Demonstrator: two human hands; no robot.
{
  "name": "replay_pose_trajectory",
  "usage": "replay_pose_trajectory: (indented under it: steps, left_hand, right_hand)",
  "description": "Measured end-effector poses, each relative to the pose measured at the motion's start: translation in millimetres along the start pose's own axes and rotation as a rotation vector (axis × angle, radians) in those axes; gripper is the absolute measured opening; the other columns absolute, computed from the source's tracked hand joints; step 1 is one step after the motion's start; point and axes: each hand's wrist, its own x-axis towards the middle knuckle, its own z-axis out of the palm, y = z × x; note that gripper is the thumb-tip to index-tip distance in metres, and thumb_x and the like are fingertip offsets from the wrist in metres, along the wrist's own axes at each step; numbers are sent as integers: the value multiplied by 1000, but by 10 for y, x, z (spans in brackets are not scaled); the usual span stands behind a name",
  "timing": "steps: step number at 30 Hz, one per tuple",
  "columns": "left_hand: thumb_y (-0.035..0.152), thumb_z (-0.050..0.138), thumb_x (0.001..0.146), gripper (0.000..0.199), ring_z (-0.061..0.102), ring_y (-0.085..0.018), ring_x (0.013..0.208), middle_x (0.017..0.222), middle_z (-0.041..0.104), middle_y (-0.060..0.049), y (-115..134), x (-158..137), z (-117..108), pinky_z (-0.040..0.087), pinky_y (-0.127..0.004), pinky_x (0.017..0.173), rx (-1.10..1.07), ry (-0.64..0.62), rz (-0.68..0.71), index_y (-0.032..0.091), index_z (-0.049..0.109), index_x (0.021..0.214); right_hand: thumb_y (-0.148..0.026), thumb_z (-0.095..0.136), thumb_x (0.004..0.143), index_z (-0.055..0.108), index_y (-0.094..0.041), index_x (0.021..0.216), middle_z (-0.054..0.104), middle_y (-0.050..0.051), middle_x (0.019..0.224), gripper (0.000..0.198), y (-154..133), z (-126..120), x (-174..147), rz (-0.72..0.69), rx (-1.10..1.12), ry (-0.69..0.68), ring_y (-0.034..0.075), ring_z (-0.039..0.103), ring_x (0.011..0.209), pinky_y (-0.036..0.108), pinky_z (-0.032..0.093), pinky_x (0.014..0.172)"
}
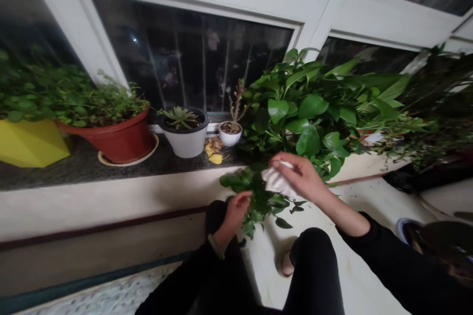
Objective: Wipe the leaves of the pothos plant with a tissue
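My right hand (301,177) is closed on a crumpled white tissue (279,180), held against the hanging leaves of a green trailing plant (258,202). On the other side of those leaves, my left hand (235,214) has its fingers bent together at the leaf edge. What lies between its fingertips is too small to tell. Above both hands the bushy main part of the leafy plant (308,108) spreads over the sill, its pot hidden by foliage.
Along the dark stone sill (177,167) stand a yellow pot (31,142), a red-brown pot (118,135), a grey succulent pot (185,138) and a small white pot (230,137). Yellow leaves (214,155) lie beside them. More potted plants (417,133) crowd the right.
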Motion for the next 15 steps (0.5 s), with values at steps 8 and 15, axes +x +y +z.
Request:
replay_pose_trajectory:
  steps: [8, 15]
  left_hand:
    - [29, 65, 93, 27, 72, -23, 99, 107, 80, -8, 1367, 1004, 157, 56, -41, 103, 253, -70, 550, 24, 81, 114]
    - [10, 55, 92, 35, 68, -24, 131, 137, 76, -14, 2175, 1891, 886, 47, -43, 124, 445, 92, 824, 19, 74, 120]
  right_hand:
    - [-48, 73, 72, 70, -25, 81, 65, -2, 69, 25, 960, -732, -237, 234, 106, 639, 15, 48, 54, 27, 38, 50]
    - [-37, 59, 73, 69, -22, 88, 77, 6, 96, 24, 1202, -1048, 2, 146, 12, 873, 21, 68, 87, 35, 54, 87]
